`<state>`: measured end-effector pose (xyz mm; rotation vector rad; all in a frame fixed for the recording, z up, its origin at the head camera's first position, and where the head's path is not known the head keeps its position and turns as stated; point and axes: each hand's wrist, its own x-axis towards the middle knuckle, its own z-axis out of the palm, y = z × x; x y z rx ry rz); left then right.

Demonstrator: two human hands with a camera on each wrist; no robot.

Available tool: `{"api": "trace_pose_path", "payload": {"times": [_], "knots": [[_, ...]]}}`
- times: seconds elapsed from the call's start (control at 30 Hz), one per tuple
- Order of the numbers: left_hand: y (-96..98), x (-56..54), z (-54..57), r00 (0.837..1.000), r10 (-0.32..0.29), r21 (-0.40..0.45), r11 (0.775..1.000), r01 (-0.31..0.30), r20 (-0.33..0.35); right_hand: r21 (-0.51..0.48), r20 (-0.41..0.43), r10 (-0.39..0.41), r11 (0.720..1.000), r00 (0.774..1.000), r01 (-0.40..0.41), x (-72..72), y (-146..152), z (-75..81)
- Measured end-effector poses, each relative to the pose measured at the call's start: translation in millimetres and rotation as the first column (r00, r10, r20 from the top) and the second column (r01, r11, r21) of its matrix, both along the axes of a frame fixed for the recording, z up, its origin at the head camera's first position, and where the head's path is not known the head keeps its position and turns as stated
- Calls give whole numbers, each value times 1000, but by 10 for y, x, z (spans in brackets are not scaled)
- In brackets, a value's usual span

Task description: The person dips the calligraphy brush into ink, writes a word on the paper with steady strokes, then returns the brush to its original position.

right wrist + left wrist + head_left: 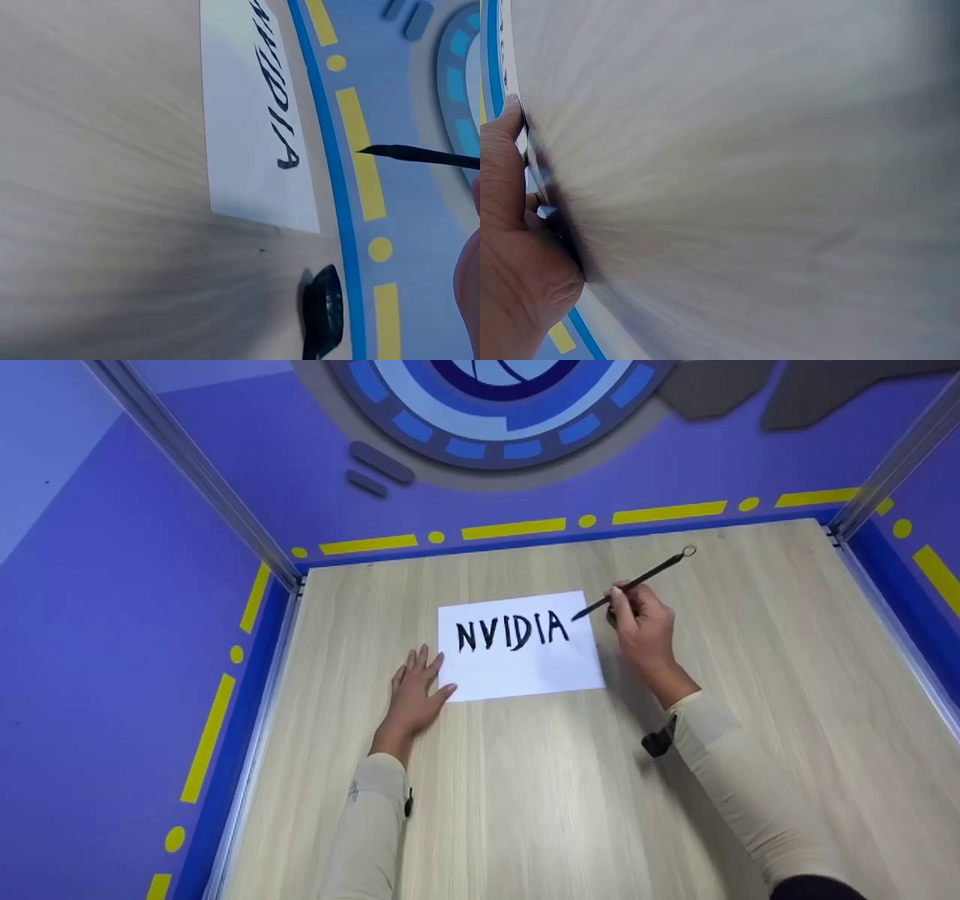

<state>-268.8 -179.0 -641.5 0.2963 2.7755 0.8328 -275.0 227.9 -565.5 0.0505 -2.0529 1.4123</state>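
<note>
A white sheet of paper (517, 675) lies on the table with "NVIDIA" written across it in black brush strokes. My left hand (416, 695) rests flat at the sheet's left edge, fingers spread, with the thumb at its lower left corner. In the left wrist view the left hand (514, 247) shows from the side, low against the tabletop. My right hand (643, 626) pinches a dark brush (652, 573), slanted, its tip near the last letter "A". The right wrist view shows the brush's black pointed tip (405, 153) and a sliver of the hand (468, 281).
A small glossy black dish-like thing (324, 311) stands on the table beyond the sheet's right edge; in the head view my right hand mostly hides it. The wood-grain table (525, 795) is bounded by blue-purple panels (247, 480) at the back and sides.
</note>
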Motion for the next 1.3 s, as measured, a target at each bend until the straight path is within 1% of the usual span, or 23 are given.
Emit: {"api": "trace_pose_path", "payload": {"times": [0.07,0.13,0.2,0.27,0.37,0.47,0.57,0.63,0.7,0.8,0.87,0.93,1.1,1.13,1.2,1.3], "knots": [[0,-4,-11,1000,5,-7,1000,-5,1,-36,9,-28,999,1000,29,-28,66,12],[1,-8,-26,1000,11,-18,1000,-11,-2,-57,58,-71,996,996,74,-51,141,38],[4,-7,-36,1000,15,-22,1000,-15,-2,-85,120,-84,992,989,95,-71,237,59],[3,-2,-43,1000,20,-26,999,-20,2,-89,202,-94,990,975,113,-81,354,69],[3,13,-41,1000,21,-25,999,-21,5,-70,323,-83,991,943,111,-101,559,50],[5,19,-33,1000,21,-24,1000,-21,2,-65,439,-55,994,897,93,-149,756,20],[11,18,-22,1000,17,-20,1000,-18,-3,-106,533,-3,992,846,71,-231,936,-14],[13,15,-17,1000,19,-20,1000,-19,1,-143,588,35,988,808,61,-295,1046,-40],[14,12,-10,1000,21,-15,1000,-21,1,-159,642,67,986,764,47,-358,1137,-67],[11,7,-4,1000,23,-8,1000,-23,0,-158,704,98,987,704,21,-447,1226,-125],[8,5,-6,1000,18,-5,1000,-18,-6,-149,732,110,989,672,1,-495,1261,-171],[3,7,-9,1000,14,-13,1000,-14,-3,-144,754,122,989,645,-18,-532,1284,-218],[0,15,-10,1000,6,-14,1000,-6,8,-114,820,132,991,557,-66,-582,1341,-296],[1,12,-10,1000,4,-11,1000,-4,7,-115,828,135,991,544,-72,-592,1352,-304],[3,3,-4,1000,2,-12,1000,-2,9,-131,837,150,989,527,-75,-611,1360,-306],[5,-17,1,1000,1,-12,1000,-1,0,-147,837,165,986,522,-76,-639,1353,-298]]}}
